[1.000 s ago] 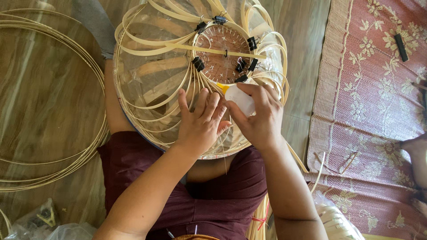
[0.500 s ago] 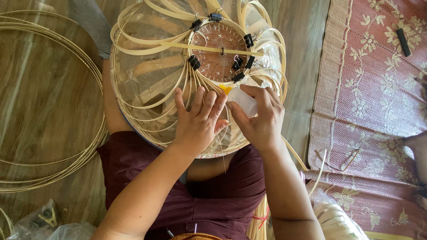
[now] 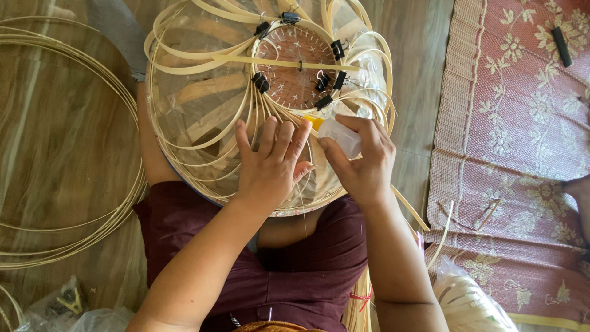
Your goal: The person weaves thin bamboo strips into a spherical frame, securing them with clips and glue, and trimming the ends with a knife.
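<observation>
A round bamboo-strip frame [image 3: 203,117] rests on the person's lap, its thin pale strips curving out from a perforated reddish centre disc [image 3: 295,67]. Black binder clips [image 3: 261,81] grip the strips along that disc's rim.

The left hand [image 3: 270,166] lies spread flat on the strips just below the disc, fingers splayed and pressing them down, holding nothing. The right hand [image 3: 362,157], beside it on the disc's lower right, is closed around a small white squeeze bottle [image 3: 339,136] whose yellow tip [image 3: 314,122] points at the strips near the disc's lower edge.

The frame looks light and springy; its strips seem thin enough to kink or snap if bent hard, so the firmer outer rim or the clipped ring around the disc is probably the safest hold. Loose bamboo hoops [image 3: 67,184] lie on the floor well left of the disc.
</observation>
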